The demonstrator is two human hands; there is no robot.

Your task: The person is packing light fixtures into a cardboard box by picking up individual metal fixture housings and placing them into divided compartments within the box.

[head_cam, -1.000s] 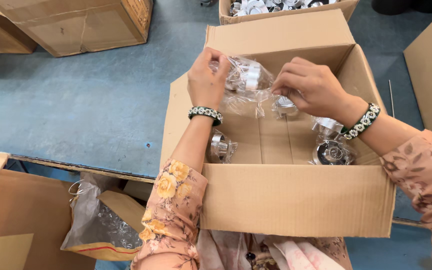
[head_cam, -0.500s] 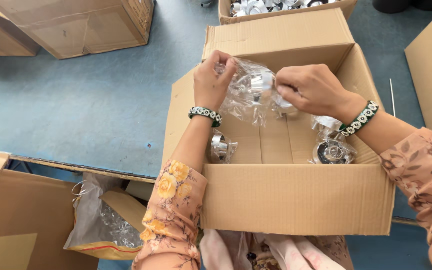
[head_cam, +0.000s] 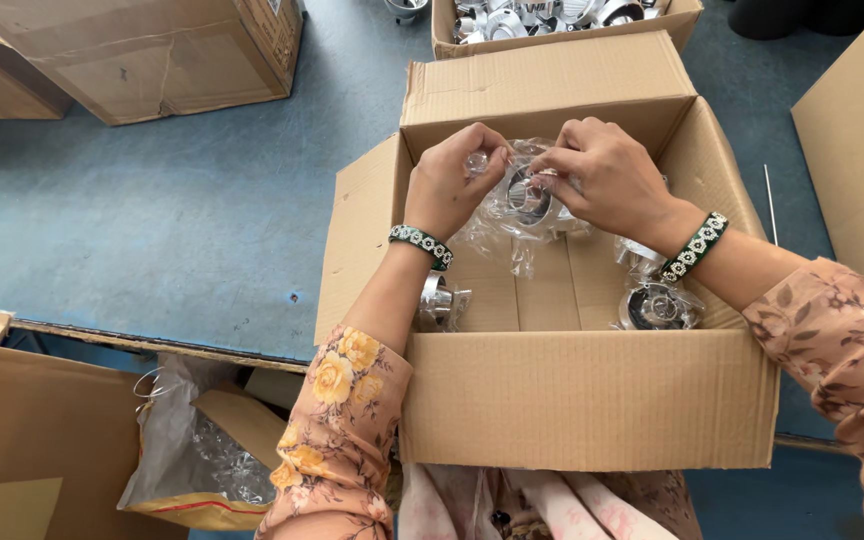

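A round silver metal part wrapped in a clear plastic bag (head_cam: 527,200) was held over the far half of the open brown cardboard box (head_cam: 592,400), just below its far flap. The left hand (head_cam: 449,185) was closed on the bag's left edge, thumb and fingertips pinching the film. The right hand (head_cam: 607,180) was closed on the bag's top right edge, fingers curled over it. Both grips were tight on plastic; neither was seen to touch the metal directly.

The step in hand was judged to be the closing or folding of the bag mouth around the part. The next move was judged to call for the film to be kept taut and the part to be lowered to a bare spot of the box floor, clear of the two bagged metal parts already lying there, one at the near left wall (head_cam: 439,300) and one at the near right wall (head_cam: 657,305).

Compared with the frame half a second before, the hands had been drawn closer together and the bag gathered more tightly about the part; the box contents had not been shifted.
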